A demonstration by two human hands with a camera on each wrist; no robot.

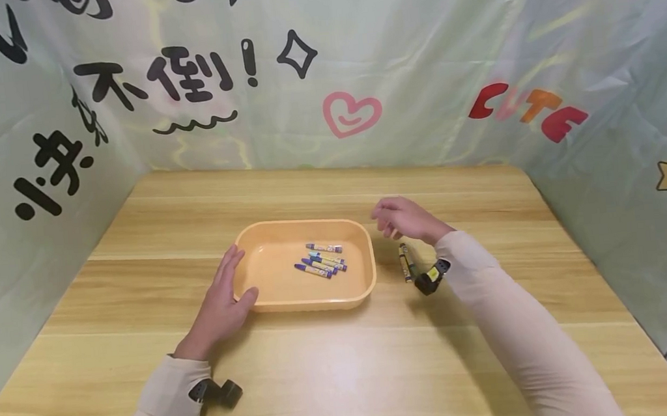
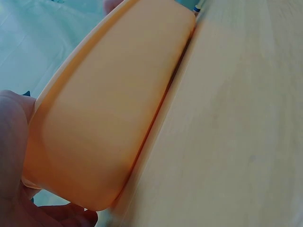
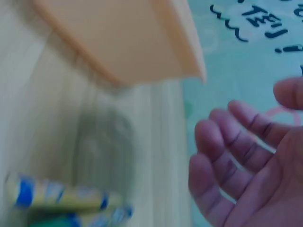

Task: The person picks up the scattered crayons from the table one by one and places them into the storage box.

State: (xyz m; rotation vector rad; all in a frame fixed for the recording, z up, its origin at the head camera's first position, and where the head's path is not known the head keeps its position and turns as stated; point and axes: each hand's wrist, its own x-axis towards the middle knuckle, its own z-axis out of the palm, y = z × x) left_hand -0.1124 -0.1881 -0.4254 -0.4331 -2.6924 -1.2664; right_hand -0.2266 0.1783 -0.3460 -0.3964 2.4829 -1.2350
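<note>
An orange plastic tray (image 1: pixel 281 290) stands on the table, with several crayons (image 1: pixel 320 262) lying in its right half. My left hand (image 1: pixel 225 298) holds the tray's left end, thumb at the near corner and fingers along the outer side; the left wrist view shows the thumb at the rim and fingertips (image 2: pixel 78 217) under the end wall. Just right of the tray, my right hand (image 1: pixel 403 219) hovers with nothing in it, its fingers loosely bent in the right wrist view. Below it on the table lie two crayons (image 1: pixel 404 264) side by side, one with green showing (image 3: pixel 52 221).
The wooden table (image 1: pixel 334 371) is bordered at the back and sides by a pale green cloth (image 1: pixel 415 51) printed with black characters, a pink heart and coloured letters. A small black wrist camera (image 1: pixel 430 279) on the right sleeve overlaps the loose crayons' side.
</note>
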